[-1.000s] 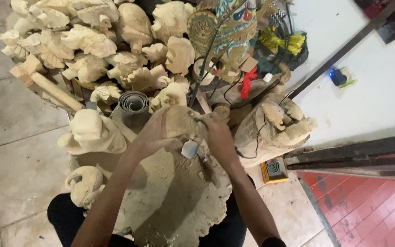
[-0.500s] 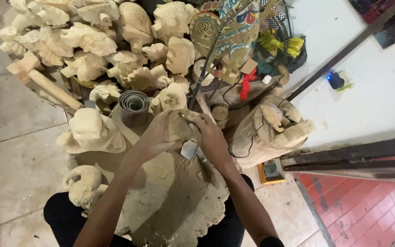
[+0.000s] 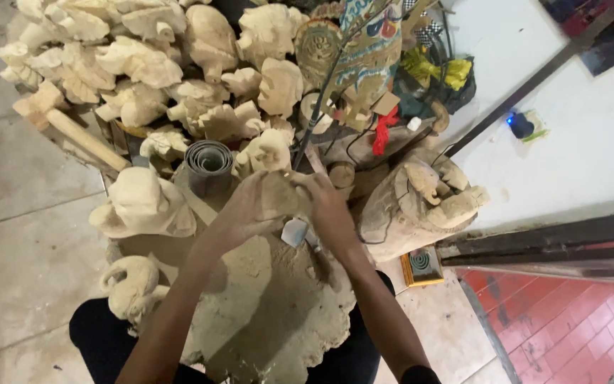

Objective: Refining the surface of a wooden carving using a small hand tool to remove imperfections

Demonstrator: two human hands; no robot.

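My left hand point(image 3: 239, 213) and my right hand point(image 3: 328, 206) both grip a small pale wooden carving point(image 3: 278, 193) held between them at the middle of the head view. A small whitish scrap, perhaps sandpaper point(image 3: 294, 232), hangs below my right hand. Under the hands a dusty cloth point(image 3: 271, 306) covered in wood dust lies over my lap. Which part of the carving the fingers cover is hard to tell.
A heap of pale unfinished wooden carvings point(image 3: 143, 64) fills the top left. A wooden mallet point(image 3: 65, 121), a roll of sandpaper point(image 3: 209, 162), an elephant-like carving point(image 3: 143, 206) and another point(image 3: 131, 284) lie left. A large carved log point(image 3: 421, 199) stands right, by a white wall.
Both hands have stayed on the small carving, shifting slightly on it. The view has moved a little.
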